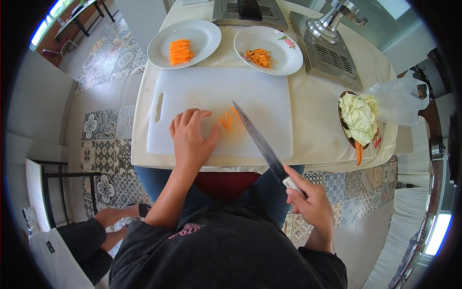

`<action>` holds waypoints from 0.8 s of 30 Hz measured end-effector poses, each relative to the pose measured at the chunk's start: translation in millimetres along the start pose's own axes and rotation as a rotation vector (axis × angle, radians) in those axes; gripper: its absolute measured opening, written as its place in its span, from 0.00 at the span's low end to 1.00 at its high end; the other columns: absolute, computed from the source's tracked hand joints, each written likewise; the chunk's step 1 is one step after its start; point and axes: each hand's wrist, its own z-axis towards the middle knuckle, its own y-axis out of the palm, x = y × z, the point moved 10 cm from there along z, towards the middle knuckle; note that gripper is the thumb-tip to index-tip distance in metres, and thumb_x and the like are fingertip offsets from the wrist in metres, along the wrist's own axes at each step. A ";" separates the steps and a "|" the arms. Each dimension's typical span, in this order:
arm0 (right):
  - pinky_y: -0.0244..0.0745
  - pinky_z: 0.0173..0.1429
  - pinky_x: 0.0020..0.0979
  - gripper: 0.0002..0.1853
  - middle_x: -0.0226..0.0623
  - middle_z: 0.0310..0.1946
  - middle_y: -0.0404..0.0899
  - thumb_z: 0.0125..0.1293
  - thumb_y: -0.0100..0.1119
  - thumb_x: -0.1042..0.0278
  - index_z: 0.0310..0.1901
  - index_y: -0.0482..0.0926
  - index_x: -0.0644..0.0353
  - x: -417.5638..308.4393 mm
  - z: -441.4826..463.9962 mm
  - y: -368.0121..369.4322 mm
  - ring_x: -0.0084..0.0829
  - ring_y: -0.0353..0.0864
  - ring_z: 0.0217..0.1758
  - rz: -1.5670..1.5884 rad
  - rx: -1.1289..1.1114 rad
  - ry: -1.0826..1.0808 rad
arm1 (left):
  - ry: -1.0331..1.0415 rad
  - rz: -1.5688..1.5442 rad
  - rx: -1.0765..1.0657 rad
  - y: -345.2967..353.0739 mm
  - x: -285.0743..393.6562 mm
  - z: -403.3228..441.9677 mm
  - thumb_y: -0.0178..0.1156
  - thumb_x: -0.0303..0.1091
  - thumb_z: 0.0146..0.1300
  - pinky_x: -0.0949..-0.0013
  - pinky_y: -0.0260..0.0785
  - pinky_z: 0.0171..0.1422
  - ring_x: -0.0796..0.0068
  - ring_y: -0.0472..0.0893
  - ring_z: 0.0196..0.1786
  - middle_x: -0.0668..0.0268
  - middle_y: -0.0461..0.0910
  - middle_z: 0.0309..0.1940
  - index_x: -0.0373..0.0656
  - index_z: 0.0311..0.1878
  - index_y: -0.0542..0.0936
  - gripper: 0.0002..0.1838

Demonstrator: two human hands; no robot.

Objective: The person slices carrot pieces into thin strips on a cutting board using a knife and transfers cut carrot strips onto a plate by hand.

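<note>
My right hand (310, 197) grips the white handle of a long kitchen knife (260, 141). The blade slants up and left over a white cutting board (192, 86), with a bit of orange near its tip. A few thin carrot strips (226, 122) lie on the board between the blade and my left hand (192, 132). That hand is over the board with its fingers curved and thumb apart, holding nothing that I can see. Beyond the board, a plain white plate (207, 36) bears a neat stack of carrot sticks (180, 51). A flowered plate (288, 60) holds carrot scraps (260, 58).
To the right, cabbage leaves (358, 115) fill a dark bowl, with a carrot (359, 153) by its lower edge. A clear plastic bag (399, 98) is beside it. Metal stoves (332, 53) stand at the back. Another person's leg (113, 216) shows at lower left.
</note>
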 end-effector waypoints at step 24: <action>0.75 0.30 0.32 0.29 0.40 0.20 0.78 0.74 0.54 0.72 0.75 0.68 0.51 -25.4 -29.9 4.3 0.35 0.78 0.17 -0.197 -0.163 0.024 | 0.336 0.033 -0.034 14.6 22.8 6.5 0.68 0.33 0.62 0.46 0.53 0.76 0.58 0.75 0.63 0.71 0.84 0.55 0.52 0.48 0.88 0.10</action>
